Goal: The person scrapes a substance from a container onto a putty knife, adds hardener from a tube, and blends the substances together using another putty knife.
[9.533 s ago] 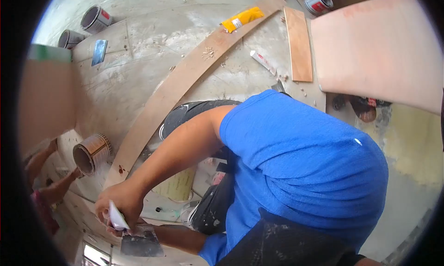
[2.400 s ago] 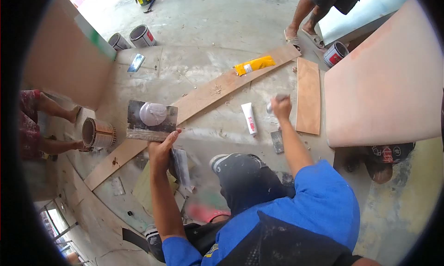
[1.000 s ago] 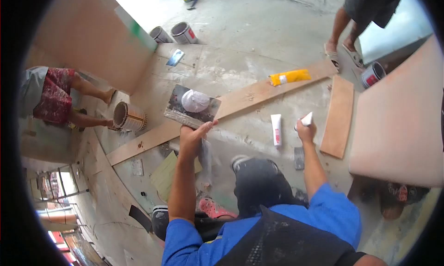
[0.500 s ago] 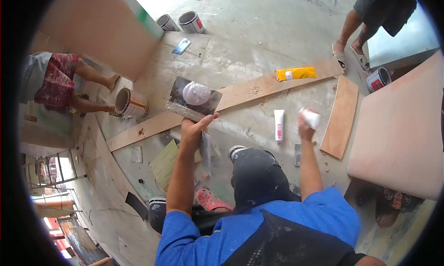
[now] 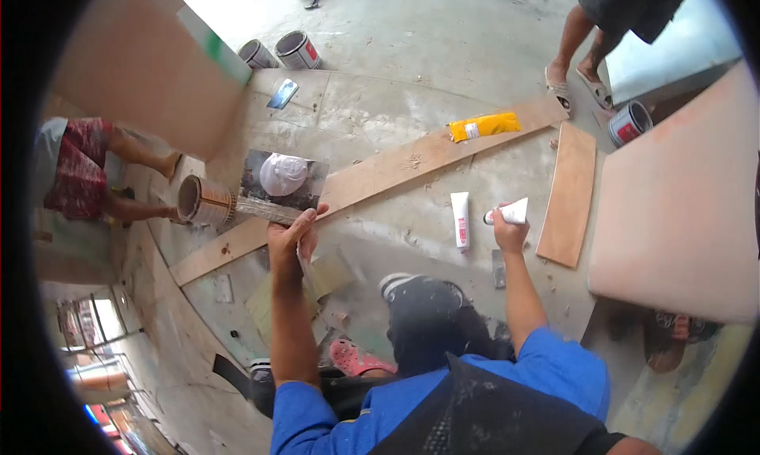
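Note:
My left hand (image 5: pixel 291 233) holds up a flat metal trowel blade (image 5: pixel 257 200) with a mound of white putty (image 5: pixel 283 174) on it. My right hand (image 5: pixel 509 235) is closed around a small white tube (image 5: pixel 510 213), held just above the floor. A second white tube with red print (image 5: pixel 460 220) lies on the concrete to the left of that hand. A long curved plywood strip (image 5: pixel 396 170) runs across the floor beyond both hands, with a yellow packet (image 5: pixel 484 126) on it.
A short wood plank (image 5: pixel 567 195) and a large pink board (image 5: pixel 673 194) lie to the right. An open tin (image 5: pixel 204 202) lies on its side at left near a crouching person (image 5: pixel 75 174). Other tins (image 5: pixel 298 50) stand far back. Another person's sandalled feet (image 5: pixel 574 79) stand at top right.
My right hand has turned the white tube so it points left. My left hand keeps the putty-loaded blade raised. My view has shifted slightly, moving everything a little left and up.

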